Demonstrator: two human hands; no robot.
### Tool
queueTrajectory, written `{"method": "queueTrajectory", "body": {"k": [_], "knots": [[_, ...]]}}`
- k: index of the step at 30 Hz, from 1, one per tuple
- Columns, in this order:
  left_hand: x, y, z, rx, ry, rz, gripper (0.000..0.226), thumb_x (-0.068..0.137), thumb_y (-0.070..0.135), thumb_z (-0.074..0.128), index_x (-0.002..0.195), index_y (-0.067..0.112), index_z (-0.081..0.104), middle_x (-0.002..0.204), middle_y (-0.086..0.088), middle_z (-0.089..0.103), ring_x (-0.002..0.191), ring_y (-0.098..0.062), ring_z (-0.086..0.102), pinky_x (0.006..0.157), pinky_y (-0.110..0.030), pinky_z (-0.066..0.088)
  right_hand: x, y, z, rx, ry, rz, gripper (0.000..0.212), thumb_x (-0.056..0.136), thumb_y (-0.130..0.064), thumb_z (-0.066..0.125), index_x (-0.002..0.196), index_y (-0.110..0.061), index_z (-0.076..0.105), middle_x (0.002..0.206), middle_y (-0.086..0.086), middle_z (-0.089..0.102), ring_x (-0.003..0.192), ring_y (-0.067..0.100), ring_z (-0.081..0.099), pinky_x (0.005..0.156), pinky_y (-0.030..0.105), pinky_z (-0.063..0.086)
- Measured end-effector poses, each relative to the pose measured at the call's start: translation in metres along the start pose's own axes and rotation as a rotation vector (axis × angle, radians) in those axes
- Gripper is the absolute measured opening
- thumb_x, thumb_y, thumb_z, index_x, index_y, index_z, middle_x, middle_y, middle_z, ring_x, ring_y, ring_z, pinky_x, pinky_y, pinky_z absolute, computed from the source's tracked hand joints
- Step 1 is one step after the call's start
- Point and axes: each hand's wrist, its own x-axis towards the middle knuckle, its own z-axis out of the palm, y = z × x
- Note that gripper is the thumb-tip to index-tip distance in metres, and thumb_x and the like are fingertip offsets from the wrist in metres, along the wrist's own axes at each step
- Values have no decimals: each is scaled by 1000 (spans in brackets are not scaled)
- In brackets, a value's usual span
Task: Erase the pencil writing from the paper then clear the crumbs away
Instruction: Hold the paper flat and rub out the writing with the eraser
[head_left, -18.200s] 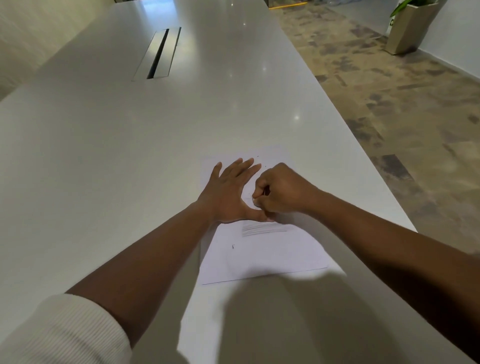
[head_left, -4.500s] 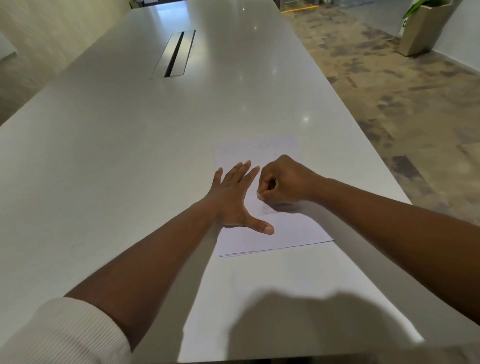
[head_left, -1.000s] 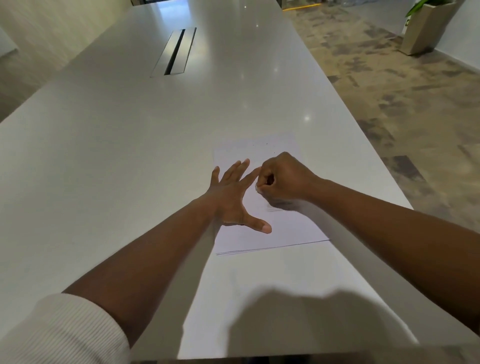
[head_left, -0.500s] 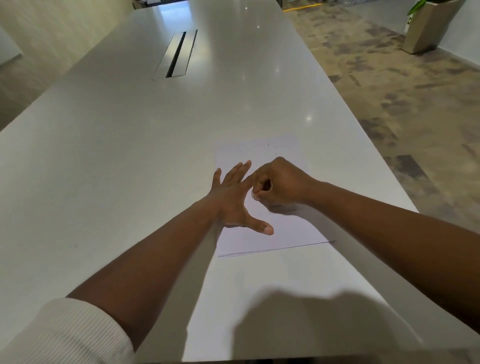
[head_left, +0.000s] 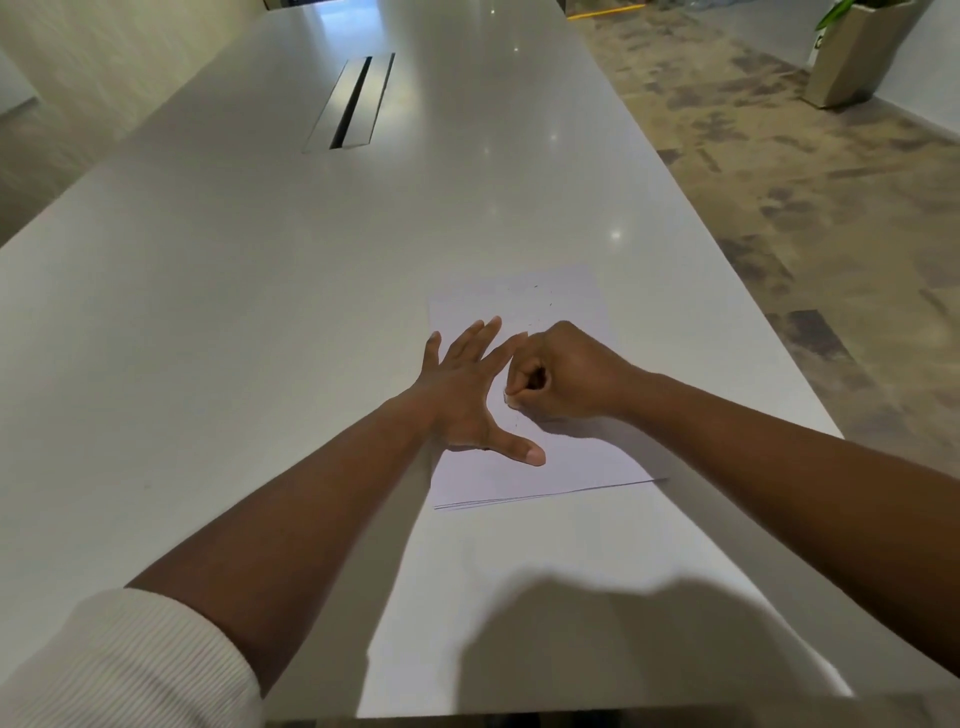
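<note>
Paper (head_left: 561, 467) pinned flat on table (head_left: 260, 312) by spread left hand (head_left: 462, 395), right hand (head_left: 561, 374) grip clenched on small eraser (head_left: 509, 399), mid-erase; next probably finish rubbing, then sweep crumbs.

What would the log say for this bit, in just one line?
step: erasing | left hand: flat on paper, steadying | right hand: fist gripping a small pale eraser against sheet | crumbs: not cleared yet
</note>
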Motion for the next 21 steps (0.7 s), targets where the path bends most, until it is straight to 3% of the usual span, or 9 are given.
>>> {"method": "queueTrajectory", "body": {"k": [4, 8, 11, 17, 19, 21], "knots": [[-1, 1, 0, 14, -1, -4, 155, 34, 106, 52, 160, 45, -15, 169, 7, -25, 152, -9, -31, 120, -55, -23, -9, -4, -1, 16, -171, -7, 13, 74, -12, 77, 65, -19, 72, 72, -8, 72, 69, 4, 65, 62, 14, 48], [-1, 1, 0, -2, -2, 0, 153, 37, 106, 54, 160, 45, -13, 170, 6, -25, 152, -9, -31, 121, -57, -21, 3, 2, -15, -38, -81, 11, 13, 76, -10, 75, 65, -16, 72, 68, -10, 70, 64, 5, 64, 60, 8, 42], [-1, 1, -1, -4, -1, 5, 152, 36, 106, 53, 160, 46, -11, 170, 6, -25, 152, -9, -31, 121, -56, -22, 6, 0, -8, -65, -17, 0, 12, 77, -7, 71, 68, -15, 73, 69, -6, 70, 63, 10, 64, 63, 21, 48], [-1, 1, -1, 11, 2, -5, 154, 35, 107, 51, 160, 45, -14, 170, 8, -25, 152, -9, -30, 121, -56, -22, -5, -2, -11, -40, -200, -12, 13, 75, -12, 77, 65, -16, 72, 73, -6, 73, 68, 5, 65, 63, 12, 46], [0, -1, 0, 9, -1, -6, 154, 34, 108, 51, 160, 45, -14, 170, 7, -25, 152, -9, -30, 121, -57, -20, 2, 1, -15, -45, -128, 20, 13, 77, -11, 76, 65, -17, 72, 71, -7, 72, 66, 6, 65, 61, 11, 44], [1, -1, 1, -6, 3, -1, 154, 34, 108, 52, 159, 47, -13, 170, 7, -25, 152, -8, -31, 121, -57, -21, 9, 2, -11, -70, 0, 51, 12, 79, -10, 71, 67, -13, 72, 69, -3, 70, 64, 11, 64, 63, 23, 49]]}}
